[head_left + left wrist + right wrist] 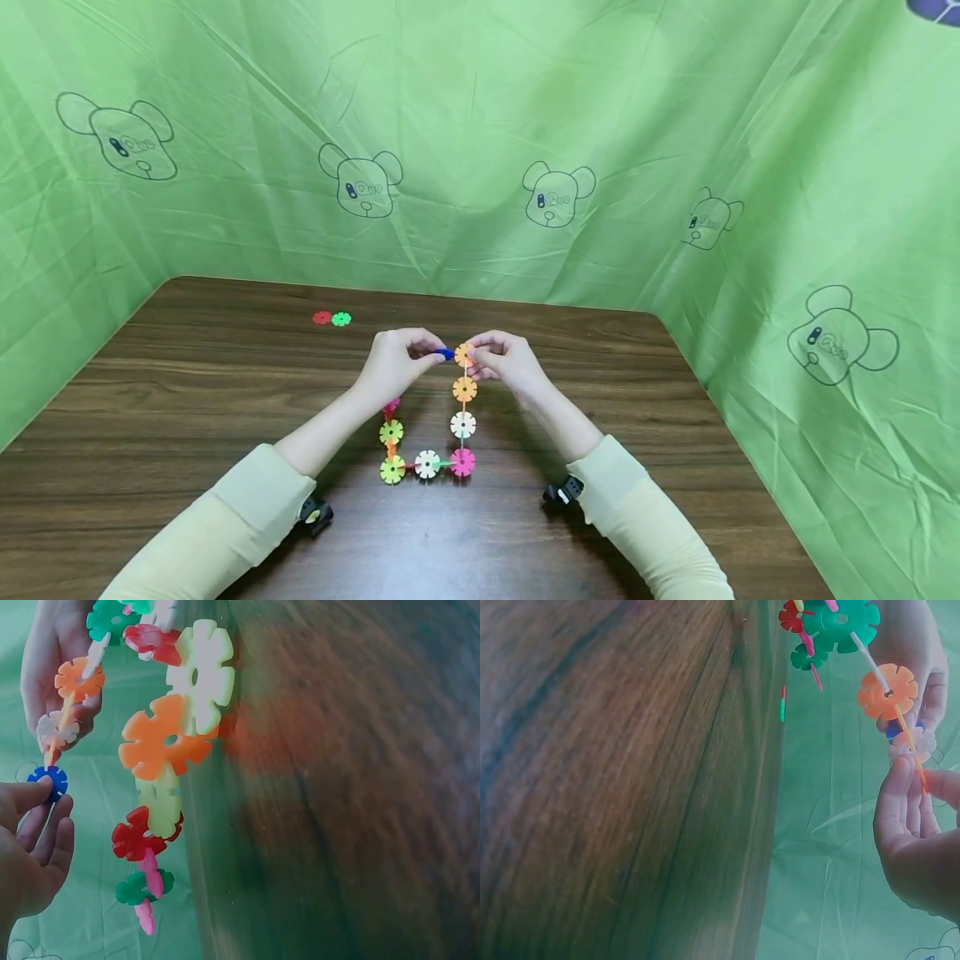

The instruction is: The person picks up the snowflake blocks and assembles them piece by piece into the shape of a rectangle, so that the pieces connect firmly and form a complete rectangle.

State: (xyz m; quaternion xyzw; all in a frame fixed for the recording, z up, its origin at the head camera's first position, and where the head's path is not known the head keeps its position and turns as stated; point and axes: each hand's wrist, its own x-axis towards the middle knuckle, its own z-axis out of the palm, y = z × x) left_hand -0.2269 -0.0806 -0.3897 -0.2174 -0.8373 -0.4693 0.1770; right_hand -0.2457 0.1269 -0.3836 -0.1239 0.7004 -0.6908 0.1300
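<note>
A chain of interlocking snowflake discs (462,462) in pink, white, yellow-green and orange forms a U shape in the head view. At its upper right end my right hand (513,365) pinches an orange disc (462,355) between thumb and fingers. From the left, my left hand (392,365) holds a blue disc (55,778) between thumb and fingertips, right at that same end. In the left wrist view the blue disc meets the chain's end; whether it is slotted in, I cannot tell. My left forearm and hand partly hide the chain's left arm, where a magenta disc (392,404) shows.
Toward the back of the brown wooden table (247,367) lie a loose red disc (322,317) and a green disc (341,319), side by side. A green cloth (465,100) with bear outlines hangs behind the table and along its sides.
</note>
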